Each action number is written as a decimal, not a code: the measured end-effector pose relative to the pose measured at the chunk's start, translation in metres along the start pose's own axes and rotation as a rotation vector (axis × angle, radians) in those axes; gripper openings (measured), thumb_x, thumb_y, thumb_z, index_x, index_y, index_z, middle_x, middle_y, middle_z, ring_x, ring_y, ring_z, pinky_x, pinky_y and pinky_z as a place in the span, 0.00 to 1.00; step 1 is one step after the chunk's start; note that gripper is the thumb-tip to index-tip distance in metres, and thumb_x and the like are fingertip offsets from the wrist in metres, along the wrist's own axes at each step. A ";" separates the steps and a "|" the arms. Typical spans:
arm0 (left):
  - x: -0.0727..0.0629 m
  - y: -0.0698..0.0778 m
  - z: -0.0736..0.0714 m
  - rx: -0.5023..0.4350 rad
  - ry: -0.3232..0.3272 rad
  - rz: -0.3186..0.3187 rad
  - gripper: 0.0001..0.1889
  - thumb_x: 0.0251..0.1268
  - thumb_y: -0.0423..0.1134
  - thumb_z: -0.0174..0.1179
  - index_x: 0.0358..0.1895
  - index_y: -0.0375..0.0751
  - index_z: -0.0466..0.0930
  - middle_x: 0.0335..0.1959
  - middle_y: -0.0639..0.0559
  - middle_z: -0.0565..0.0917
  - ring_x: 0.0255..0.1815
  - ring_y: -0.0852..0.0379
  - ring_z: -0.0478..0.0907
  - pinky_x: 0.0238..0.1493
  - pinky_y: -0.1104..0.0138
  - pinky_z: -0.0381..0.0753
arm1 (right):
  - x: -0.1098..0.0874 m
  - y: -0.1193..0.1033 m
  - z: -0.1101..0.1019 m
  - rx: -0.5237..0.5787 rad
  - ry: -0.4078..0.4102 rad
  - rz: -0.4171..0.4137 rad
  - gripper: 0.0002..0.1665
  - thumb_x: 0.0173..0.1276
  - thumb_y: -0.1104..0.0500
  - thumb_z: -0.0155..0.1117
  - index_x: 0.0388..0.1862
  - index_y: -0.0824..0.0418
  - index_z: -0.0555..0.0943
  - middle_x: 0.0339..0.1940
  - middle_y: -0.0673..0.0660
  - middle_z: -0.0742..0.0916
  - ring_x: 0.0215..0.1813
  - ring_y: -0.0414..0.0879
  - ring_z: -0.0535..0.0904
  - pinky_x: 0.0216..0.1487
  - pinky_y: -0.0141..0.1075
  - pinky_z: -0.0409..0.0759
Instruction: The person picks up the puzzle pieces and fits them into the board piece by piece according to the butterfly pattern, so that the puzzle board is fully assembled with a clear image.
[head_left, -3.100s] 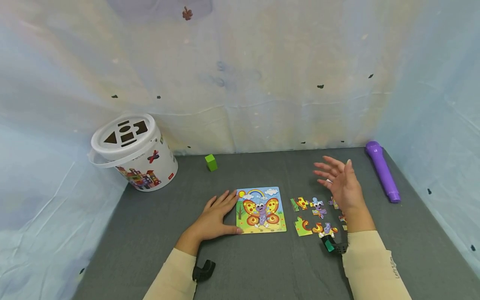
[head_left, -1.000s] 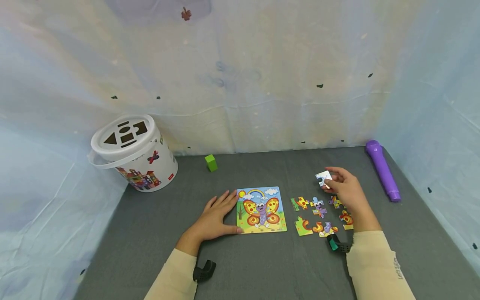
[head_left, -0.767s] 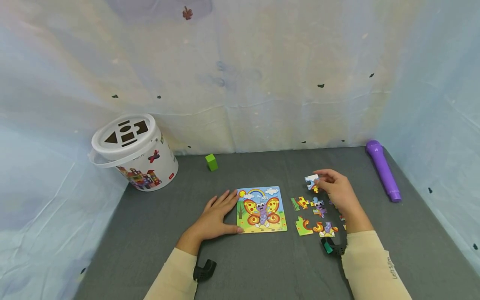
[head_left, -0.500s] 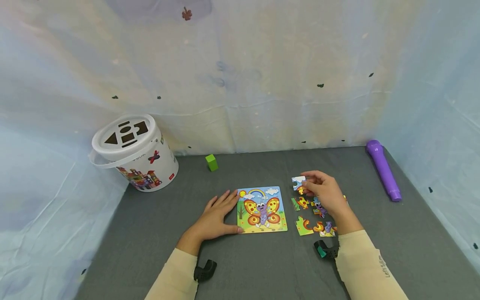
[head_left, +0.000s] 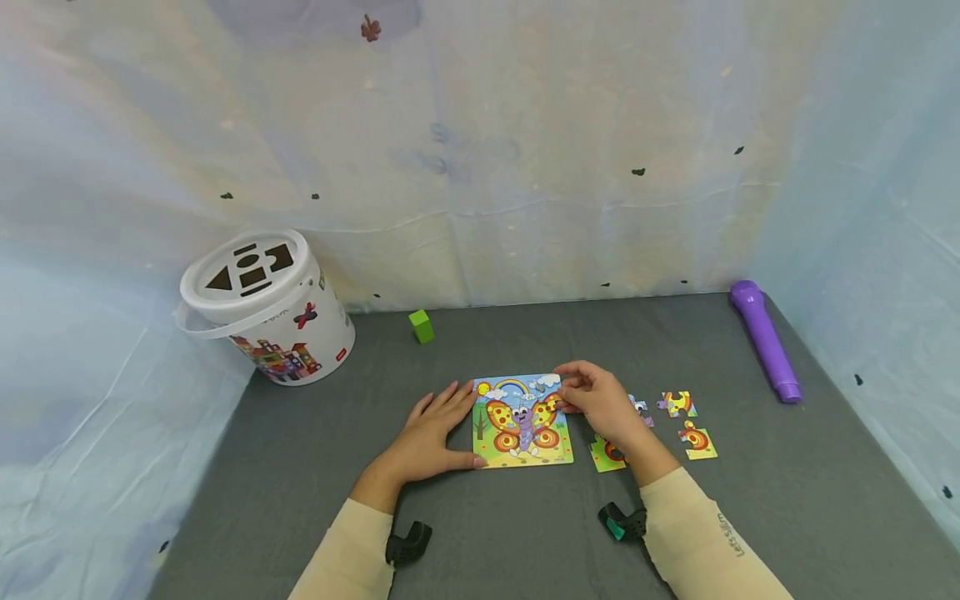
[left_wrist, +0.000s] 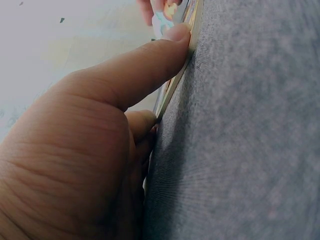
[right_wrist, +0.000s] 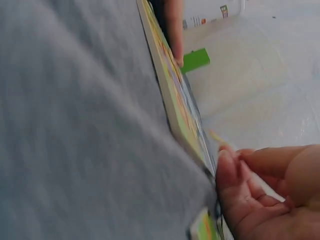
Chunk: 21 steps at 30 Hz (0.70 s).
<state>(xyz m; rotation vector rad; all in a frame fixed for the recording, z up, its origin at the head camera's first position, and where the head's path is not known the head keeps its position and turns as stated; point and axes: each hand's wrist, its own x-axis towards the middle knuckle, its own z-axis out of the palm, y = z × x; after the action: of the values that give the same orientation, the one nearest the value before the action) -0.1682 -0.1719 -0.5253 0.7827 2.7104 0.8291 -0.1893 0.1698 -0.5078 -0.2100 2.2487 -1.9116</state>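
Observation:
A square butterfly puzzle board (head_left: 522, 433) lies flat on the grey cloth. My left hand (head_left: 431, 435) rests along its left edge with fingers stretched out and the thumb on the lower left corner. Above the board's upper right corner, my right hand (head_left: 600, 407) pinches a puzzle piece (left_wrist: 163, 22) with blue, white and yellow-orange on it. Seen from the right wrist, the pinched piece (right_wrist: 216, 136) is a thin edge held slightly above the board. Loose pieces lie right of the board, including a green corner piece (head_left: 604, 455), partly hidden by the right arm.
More loose pieces, a yellow one (head_left: 679, 404) and a ringed one (head_left: 699, 441), lie farther right. A purple microphone (head_left: 767, 342) lies by the right wall. At the back stand a green block (head_left: 422, 327) and a white lidded bucket (head_left: 300, 346).
My right hand was open, then took hold of a puzzle piece behind the others. It has carried the piece left, over the board's upper right corner. The left hand has stayed put.

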 end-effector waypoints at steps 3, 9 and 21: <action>-0.001 0.001 -0.001 -0.009 -0.004 -0.005 0.60 0.63 0.71 0.73 0.90 0.50 0.53 0.90 0.58 0.49 0.90 0.54 0.39 0.83 0.42 0.34 | 0.000 0.002 0.005 0.003 -0.009 0.020 0.23 0.83 0.71 0.62 0.74 0.72 0.77 0.51 0.67 0.83 0.51 0.59 0.89 0.50 0.41 0.89; -0.001 0.002 -0.001 -0.012 0.001 -0.001 0.60 0.63 0.70 0.73 0.91 0.50 0.53 0.90 0.57 0.50 0.90 0.53 0.39 0.83 0.41 0.34 | -0.001 -0.001 0.005 -0.012 -0.027 0.011 0.25 0.84 0.68 0.62 0.76 0.74 0.76 0.54 0.69 0.84 0.52 0.60 0.89 0.51 0.41 0.89; -0.001 0.002 -0.001 -0.009 0.000 0.001 0.60 0.63 0.70 0.74 0.90 0.49 0.53 0.90 0.58 0.50 0.90 0.53 0.40 0.83 0.42 0.34 | -0.010 -0.018 0.005 -0.625 -0.126 -0.229 0.26 0.83 0.56 0.69 0.74 0.64 0.82 0.74 0.63 0.81 0.72 0.63 0.77 0.67 0.62 0.78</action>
<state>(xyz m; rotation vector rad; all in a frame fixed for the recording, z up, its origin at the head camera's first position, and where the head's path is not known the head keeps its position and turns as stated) -0.1666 -0.1717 -0.5228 0.7831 2.7045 0.8402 -0.1786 0.1640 -0.4901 -0.6729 2.7513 -1.1678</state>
